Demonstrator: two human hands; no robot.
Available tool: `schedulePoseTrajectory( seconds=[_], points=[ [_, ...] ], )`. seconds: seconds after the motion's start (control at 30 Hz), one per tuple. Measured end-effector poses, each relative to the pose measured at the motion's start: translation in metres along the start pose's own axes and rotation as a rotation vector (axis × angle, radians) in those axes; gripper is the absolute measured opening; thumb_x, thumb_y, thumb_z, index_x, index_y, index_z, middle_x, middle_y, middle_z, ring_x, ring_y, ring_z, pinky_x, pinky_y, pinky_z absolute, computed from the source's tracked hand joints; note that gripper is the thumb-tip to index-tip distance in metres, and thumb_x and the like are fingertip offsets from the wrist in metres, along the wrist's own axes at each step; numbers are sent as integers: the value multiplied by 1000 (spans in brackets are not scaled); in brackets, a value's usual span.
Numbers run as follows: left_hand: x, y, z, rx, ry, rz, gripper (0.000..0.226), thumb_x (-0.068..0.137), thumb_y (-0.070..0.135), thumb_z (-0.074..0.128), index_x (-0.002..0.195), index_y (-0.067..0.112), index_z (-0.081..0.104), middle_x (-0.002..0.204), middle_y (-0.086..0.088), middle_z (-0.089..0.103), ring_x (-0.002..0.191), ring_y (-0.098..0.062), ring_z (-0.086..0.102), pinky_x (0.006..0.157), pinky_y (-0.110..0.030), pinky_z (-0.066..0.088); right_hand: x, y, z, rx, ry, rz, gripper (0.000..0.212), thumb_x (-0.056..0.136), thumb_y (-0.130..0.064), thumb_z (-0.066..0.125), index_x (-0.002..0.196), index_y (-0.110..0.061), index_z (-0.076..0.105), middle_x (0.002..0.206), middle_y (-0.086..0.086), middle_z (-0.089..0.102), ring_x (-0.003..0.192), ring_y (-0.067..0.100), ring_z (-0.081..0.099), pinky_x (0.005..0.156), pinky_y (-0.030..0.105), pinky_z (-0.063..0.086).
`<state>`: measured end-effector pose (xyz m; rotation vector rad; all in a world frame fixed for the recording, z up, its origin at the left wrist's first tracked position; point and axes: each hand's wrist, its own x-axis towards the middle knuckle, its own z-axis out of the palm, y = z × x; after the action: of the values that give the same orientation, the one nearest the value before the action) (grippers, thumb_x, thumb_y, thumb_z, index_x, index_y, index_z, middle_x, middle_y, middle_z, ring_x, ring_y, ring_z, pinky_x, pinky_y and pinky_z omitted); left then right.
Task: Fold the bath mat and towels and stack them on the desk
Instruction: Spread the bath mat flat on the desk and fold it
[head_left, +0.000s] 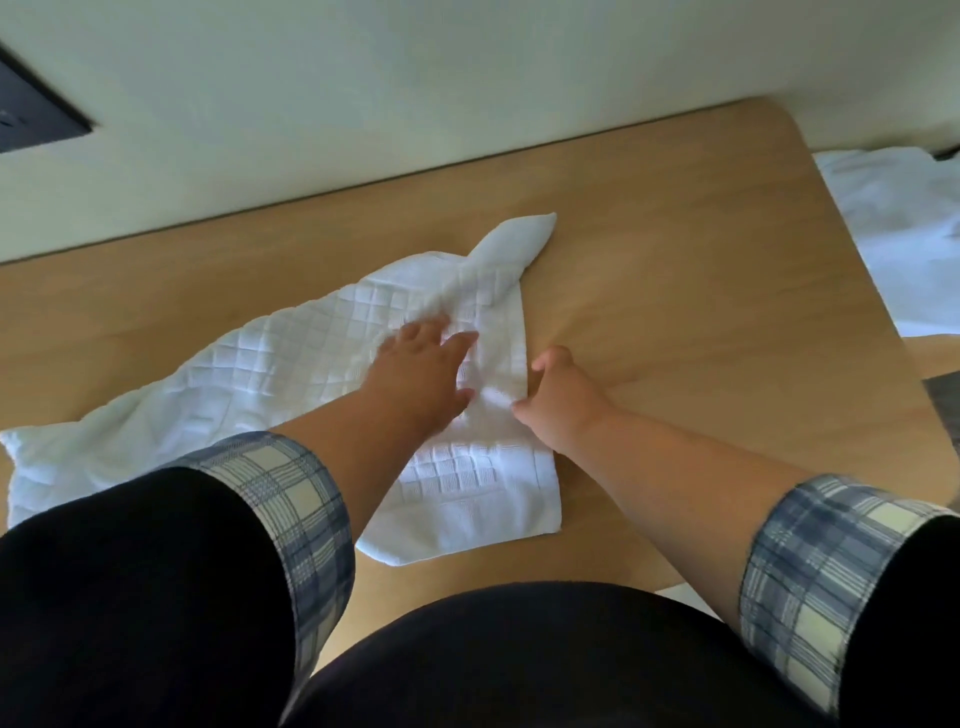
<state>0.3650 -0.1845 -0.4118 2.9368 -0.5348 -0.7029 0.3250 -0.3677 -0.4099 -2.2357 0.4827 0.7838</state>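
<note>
White quilted cloth, the bath mat (291, 364), is spread slantwise over the wooden desk (701, 291), from the lower left of the frame up to the middle. It is partly folded and not yet square. Its left end lies crumpled near the left border of the frame. If this end is not straightened, an uneven stack could result.

In the middle of the frame the left hand (423, 364) is laid flat on the mat, fingers straight and spread, pressing it down. Just to its right, the right hand (558, 397) is curled at the mat's right edge, and the cloth seems to be pinched there. If the press is released too early, the layers may slide and the edges will not match. The twisted corner at the upper middle could be trapped inside the fold, so a lump would be made.

At the upper right, white towels (893, 234) lie beyond the desk, not yet folded.
</note>
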Motion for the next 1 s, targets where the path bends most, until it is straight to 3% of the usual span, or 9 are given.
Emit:
schedulePoseTrajectory(
  seconds=[0.13,0.37,0.47,0.53,0.6,0.67,0.73,0.83,1.0],
  points=[
    [7,8,7,105,-68,-50,93,82,79,45,155,39,4,163,-6,-17,150,-32,-13,118,-57,-5,1,10,-10,-2,55,-29,35,86,-14,58,112,-20,37,80,7,60,59,17,53,49,27,38],
    [19,-11,-8,106,-86,-234,98,81,81,44,154,40,-7,162,-11,-23,149,-39,-11,116,-64,-1,-6,61,-43,-68,207,18,16,87,-10,56,91,-23,48,81,3,57,64,18,53,49,27,32],
    [18,-11,-10,96,-97,-256,100,82,77,48,152,40,-14,161,-13,-23,149,-41,-8,116,-62,1,-3,65,-49,-89,266,25,20,88,-8,53,100,-24,53,100,6,60,78,21,56,59,27,39],
    [12,-8,-7,124,-52,-212,101,84,75,46,152,36,-17,161,-15,-22,148,-40,-12,116,-60,-3,-3,59,-48,-334,312,-18,31,87,-12,55,114,-27,55,115,3,56,101,25,53,83,33,43],
    [4,-2,-2,137,12,-114,95,88,70,46,154,33,-13,161,-14,-21,148,-37,-16,118,-57,-7,-5,45,-42,-566,355,-163,42,85,-16,58,124,-31,55,125,-1,52,117,26,43,98,38,33],
    [-8,4,4,115,38,-38,88,91,65,46,155,33,-5,163,-10,-15,149,-34,-13,119,-54,-5,-9,27,-31,-567,252,-345,50,88,-18,58,135,-31,52,142,2,47,132,27,36,109,40,25],
    [-19,7,12,90,26,-20,83,92,64,46,155,34,1,165,-8,-5,151,-32,-6,120,-52,-2,-9,14,-15,-527,33,-447,57,93,-24,56,148,-31,41,161,5,26,148,28,17,119,44,16],
    [-40,0,20,44,9,-46,78,92,64,44,155,34,7,165,-8,6,151,-31,2,121,-51,1,-9,10,5,-650,-88,-423,60,99,-36,47,154,-33,24,167,3,1,153,28,-3,122,52,7],
    [-72,-48,6,-2,71,-190,71,96,61,37,155,32,9,164,-5,14,151,-28,4,121,-51,-2,-7,8,11,-679,56,-294,48,101,-45,35,145,-27,37,163,7,16,149,30,11,117,53,23]
  ],
)
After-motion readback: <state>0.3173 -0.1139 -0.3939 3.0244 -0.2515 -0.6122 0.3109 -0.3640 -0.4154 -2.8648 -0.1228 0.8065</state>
